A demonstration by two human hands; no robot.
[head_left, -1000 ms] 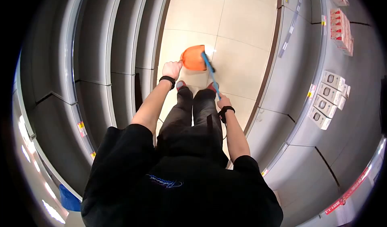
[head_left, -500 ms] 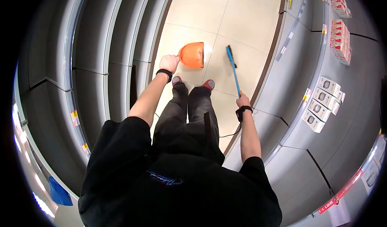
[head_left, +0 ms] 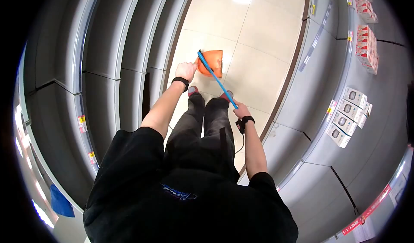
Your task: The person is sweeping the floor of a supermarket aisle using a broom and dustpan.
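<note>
An orange dustpan [head_left: 215,61] faces right, low over the tiled floor in front of my shoes. My left hand [head_left: 186,71] is closed around its handle, at the pan's left side. My right hand [head_left: 242,110] grips the end of a long blue brush [head_left: 220,84]. The brush slants up and left from that hand, and its head with dark bristles overlaps the dustpan near my left hand. Both wrists carry black bands, and a cable hangs from the right one.
Grey shelves [head_left: 131,49] line the left side of the aisle. On the right shelving stand red-and-white boxes [head_left: 365,49] and several white boxes [head_left: 345,119]. Pale floor tiles [head_left: 258,40] run between them. A blue item [head_left: 61,202] shows at lower left.
My right hand has moved left, swinging the brush head from the floor on the right across onto the dustpan. My left hand and the dustpan sit slightly lower and further right in view.
</note>
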